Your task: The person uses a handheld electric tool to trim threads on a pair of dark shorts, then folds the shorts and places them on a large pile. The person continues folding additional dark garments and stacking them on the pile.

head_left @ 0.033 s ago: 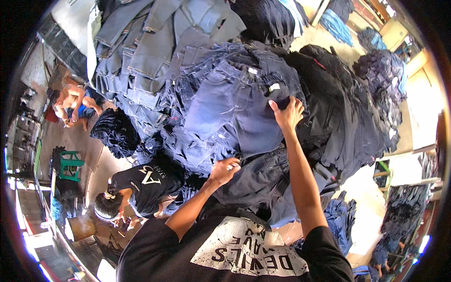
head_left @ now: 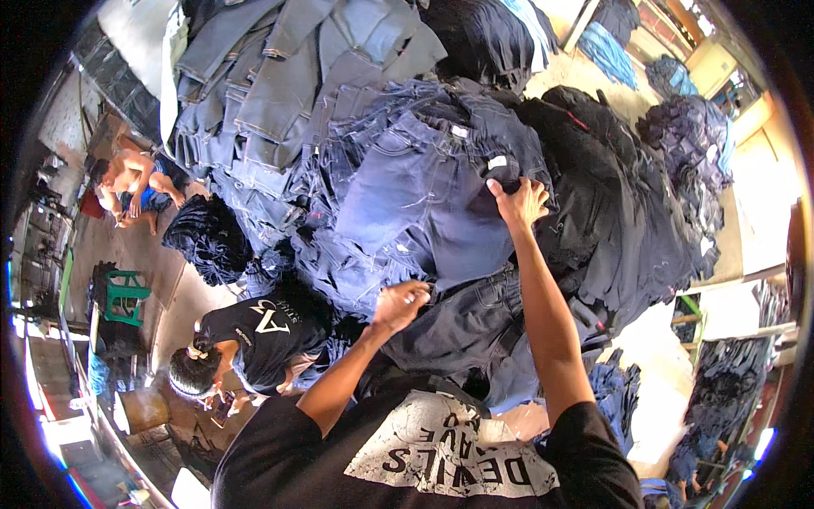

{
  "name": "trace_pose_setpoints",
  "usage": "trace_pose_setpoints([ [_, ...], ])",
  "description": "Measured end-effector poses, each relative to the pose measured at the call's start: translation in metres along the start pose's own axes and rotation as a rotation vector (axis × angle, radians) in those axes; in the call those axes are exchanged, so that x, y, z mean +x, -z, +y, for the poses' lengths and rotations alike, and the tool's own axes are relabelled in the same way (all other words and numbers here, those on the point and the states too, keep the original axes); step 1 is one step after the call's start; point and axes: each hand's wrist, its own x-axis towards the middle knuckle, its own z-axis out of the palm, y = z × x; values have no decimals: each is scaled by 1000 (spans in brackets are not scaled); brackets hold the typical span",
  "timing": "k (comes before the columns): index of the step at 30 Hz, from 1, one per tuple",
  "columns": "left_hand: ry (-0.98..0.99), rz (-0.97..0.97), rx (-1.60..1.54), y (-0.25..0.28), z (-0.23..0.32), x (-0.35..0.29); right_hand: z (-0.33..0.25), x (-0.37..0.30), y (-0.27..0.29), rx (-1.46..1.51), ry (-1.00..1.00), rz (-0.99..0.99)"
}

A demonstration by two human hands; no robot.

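Note:
A pair of dark blue jeans (head_left: pixel 386 187) lies spread over a high heap of denim in front of me, waistband toward the far side. Loose pale threads cling to it. My right hand (head_left: pixel 521 202) rests on the dark cloth at its right, near a small white label (head_left: pixel 497 161), thumb and fingers apart. Lower down, my left hand (head_left: pixel 400 307) is closed against the near part of the jeans. Something small and pale shows at its fingers, too little to name.
Grey-blue denim pieces (head_left: pixel 280 93) are piled at the far left, and a black garment heap (head_left: pixel 610 204) rises on the right. A person in a black shirt (head_left: pixel 271 339) bends close on my left. Another person (head_left: pixel 131 182) sits farther off, beyond a green stool (head_left: pixel 125 297).
My left hand has shifted very slightly up and left. The right hand sits a touch lower on the cloth. Otherwise the pile looks the same.

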Motion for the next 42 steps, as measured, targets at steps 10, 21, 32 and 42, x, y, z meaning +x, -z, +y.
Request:
trace_pose_setpoints([
  [10,-308,754,66,117,-11,169,-91,-34,118,522,807,-93],
  [21,-110,-337,-395,12,38,46,151,-149,295,697,-137,129],
  [32,-88,-79,423,-132,-52,4,316,-268,61,-202,-203,27],
  [42,7,-180,143,-49,-56,-46,36,-26,61,-218,982,-299],
])
